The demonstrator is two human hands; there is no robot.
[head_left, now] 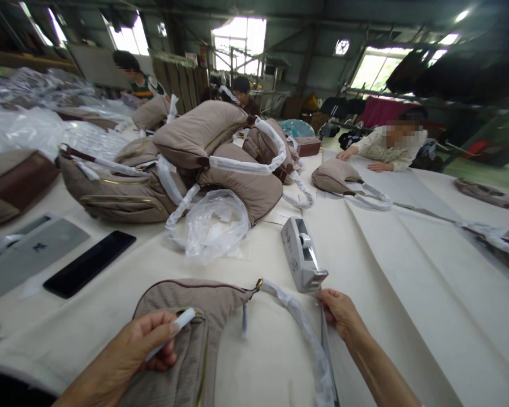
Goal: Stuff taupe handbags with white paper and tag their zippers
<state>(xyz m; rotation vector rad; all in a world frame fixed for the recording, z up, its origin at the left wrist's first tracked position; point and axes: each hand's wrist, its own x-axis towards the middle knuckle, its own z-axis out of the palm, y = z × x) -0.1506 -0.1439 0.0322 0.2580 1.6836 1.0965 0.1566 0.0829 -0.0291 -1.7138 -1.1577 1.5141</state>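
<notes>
A taupe quilted shoulder bag (186, 294) with brass zippers and brown piping lies in front of me. My left hand (155, 336) pinches its zipper pull (184, 319), which is wrapped in white material. The bag's strap (297, 311) is covered in white wrapping and curves round to the right. Beyond it stands a grey tape dispenser (299, 254) with writing on its side. My right hand (339, 311) is closed at the dispenser's cutting end, pinching what looks like clear tape, which barely shows. A thin dark grey strip runs below those fingers; its kind is unclear.
Several similar bags (203, 133) are piled ahead, with a crumpled clear plastic bag (216, 223) before them. A black phone (91, 263) and another grey dispenser (38, 246) lie left. At the far right a person (392, 141) leans on the table near a bag (335, 175); two others work behind.
</notes>
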